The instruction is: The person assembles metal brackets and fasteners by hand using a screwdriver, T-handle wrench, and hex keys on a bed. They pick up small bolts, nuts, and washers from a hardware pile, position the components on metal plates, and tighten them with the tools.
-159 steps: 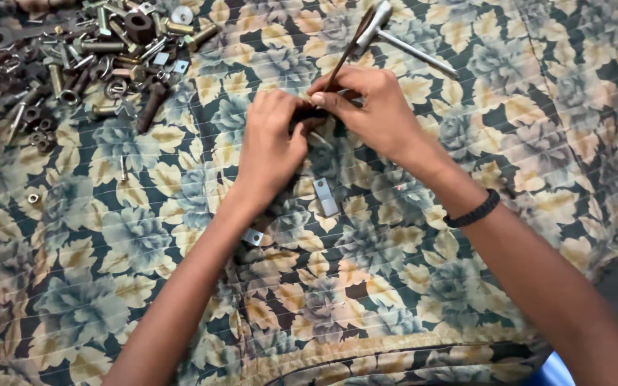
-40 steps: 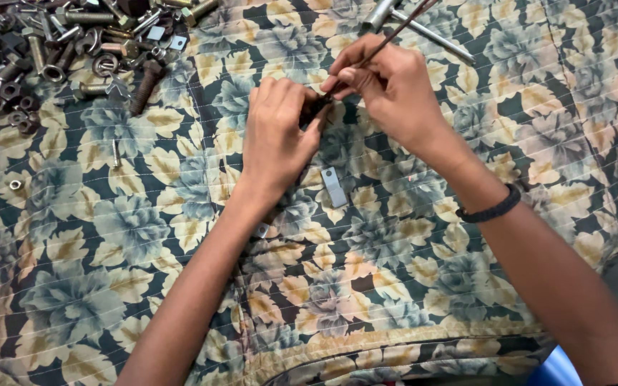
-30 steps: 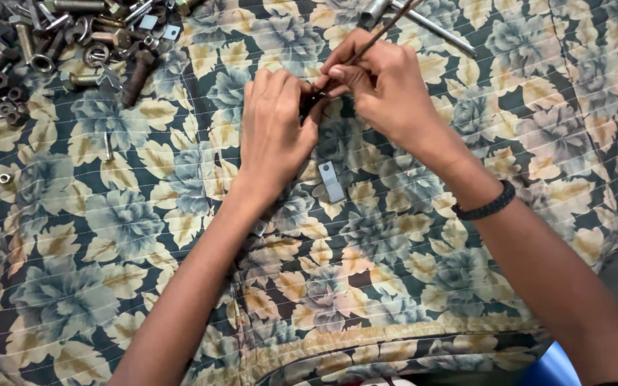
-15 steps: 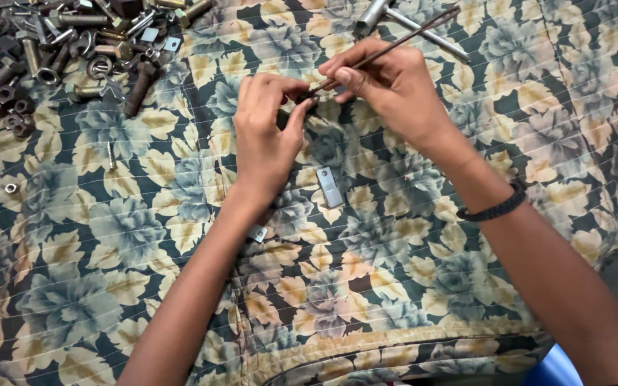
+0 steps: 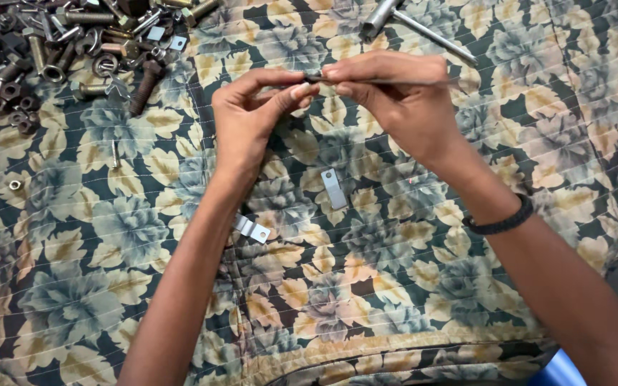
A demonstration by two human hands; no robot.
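Rod: a thin dark rod (image 5: 395,81) lies almost level above the quilt, running from the meeting fingertips out to the right past the right hand; its far end is blurred.
Small part: something small and dark (image 5: 313,76) sits at the rod's left end, pinched between the two hands (too small to tell what it is).
Right hand: the right hand (image 5: 402,100) is closed on the rod, thumb and forefinger pressed together near its left end, the other fingers curled under.
Left hand: the left hand (image 5: 252,114) has thumb and forefinger closed on the small part, touching the right hand's fingertips; palm turned up and toward the camera.
Wristband: a dark braided band (image 5: 501,220) circles the right wrist.
Plate: a flat grey metal plate (image 5: 334,188) with a hole near one end lies on the quilt below the hands, apart from both.
Bracket: a small bent metal bracket (image 5: 253,229) lies just beside the left forearm.
Wrench: a silver socket wrench (image 5: 409,23) rests at the top, beyond the right hand.
Hardware: a heap of rusty bolts, nuts and washers (image 5: 59,50) fills the top left corner (one loose nut (image 5: 14,185) and a screw (image 5: 115,154) lie apart from it).
Quilt: a floral quilt (image 5: 109,271), dark green with pale yellow leaves, lies under everything.
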